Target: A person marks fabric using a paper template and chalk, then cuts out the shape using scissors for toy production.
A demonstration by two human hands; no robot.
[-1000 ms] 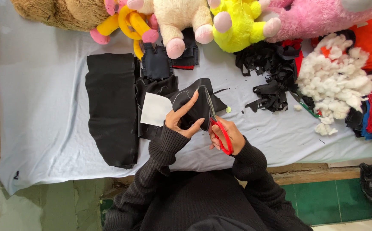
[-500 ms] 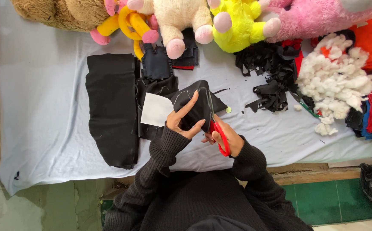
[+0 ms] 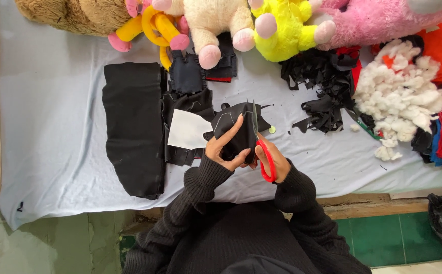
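My left hand (image 3: 224,148) grips a piece of black fabric (image 3: 234,128) and holds it up just above the table. My right hand (image 3: 275,161) is closed on red-handled scissors (image 3: 264,152), whose blades run up along the right edge of that fabric. A white paper pattern piece (image 3: 186,130) lies on more black fabric just left of my left hand. Both my arms are in black knitted sleeves.
A long black fabric panel (image 3: 133,127) lies at left on the pale blue sheet (image 3: 53,116). Black fabric scraps (image 3: 322,86), white stuffing (image 3: 398,96), and red and orange cloth sit at right. Several plush toys (image 3: 282,25) line the far edge.
My left hand has turned the black fabric piece and gathered it closer, and the scissors have shifted slightly up along its edge.
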